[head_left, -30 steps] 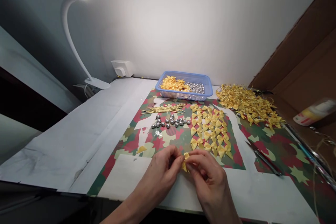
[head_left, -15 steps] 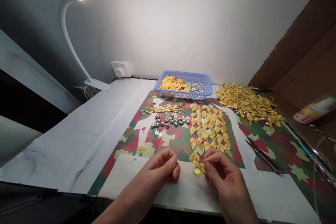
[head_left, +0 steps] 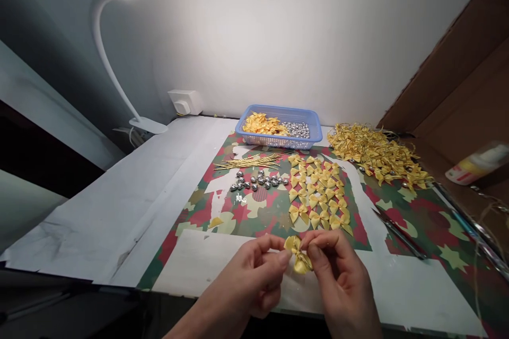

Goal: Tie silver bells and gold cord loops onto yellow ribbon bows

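Note:
A small yellow ribbon bow (head_left: 302, 264) is held low over the front of the table, between both hands. My right hand (head_left: 341, 278) pinches its right side with thumb and forefinger. At its left edge, the thumb and forefinger of my left hand (head_left: 260, 275) close on the bow; the exact grip point is partly hidden by the fingertips. Beyond the hands, several matching bows (head_left: 318, 199) lie in rows. Silver bells or beads (head_left: 260, 180) sit loosely grouped to their left, with a bundle of thin gold ties (head_left: 254, 161) behind them.
At the back stands a blue basket (head_left: 278, 140) holding yellow bows and small silver beads. A heap of yellow bows with ties (head_left: 377, 153) lies at right. Scissors (head_left: 400, 233) rest nearer me, a bottle (head_left: 477, 164) farther right. A white lamp (head_left: 147, 125) stands at left.
My left hand has moved right, from apart to the bow's left edge. The bow has turned slightly in my right hand and sits a little lower.

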Tool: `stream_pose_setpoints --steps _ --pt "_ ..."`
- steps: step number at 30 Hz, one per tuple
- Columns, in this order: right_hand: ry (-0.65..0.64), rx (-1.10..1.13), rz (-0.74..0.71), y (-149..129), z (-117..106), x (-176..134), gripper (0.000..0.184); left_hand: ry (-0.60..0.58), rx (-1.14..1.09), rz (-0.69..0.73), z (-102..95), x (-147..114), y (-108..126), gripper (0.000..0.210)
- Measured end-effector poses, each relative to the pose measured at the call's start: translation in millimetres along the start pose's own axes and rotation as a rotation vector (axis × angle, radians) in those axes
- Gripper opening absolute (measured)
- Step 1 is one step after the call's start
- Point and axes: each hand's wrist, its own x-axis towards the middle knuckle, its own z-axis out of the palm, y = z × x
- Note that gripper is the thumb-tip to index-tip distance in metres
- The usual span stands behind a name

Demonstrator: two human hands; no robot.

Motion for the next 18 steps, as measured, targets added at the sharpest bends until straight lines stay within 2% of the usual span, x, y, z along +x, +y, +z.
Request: stream_pose_setpoints --steps 3,10,15,18 --pt "0.025 0.004 -0.031 -5 6 -4 0.017 -0.033 0.097 0.001 -1.3 4 0 0.045" --pt "-0.069 -0.034 0.011 -6 2 -4 0.019 -0.022 0.192 0.141 -5.1 8 -3 0.036" --pt "-0.109 -0.182 -0.154 -8 -4 1 0.014 0.003 0.255 0.274 -8.2 4 -4 0.027" --pt "-0.095 -0.190 -0.159 -9 -2 1 0.014 0.018 0.342 0.388 -6.4 -2 -4 0.027"
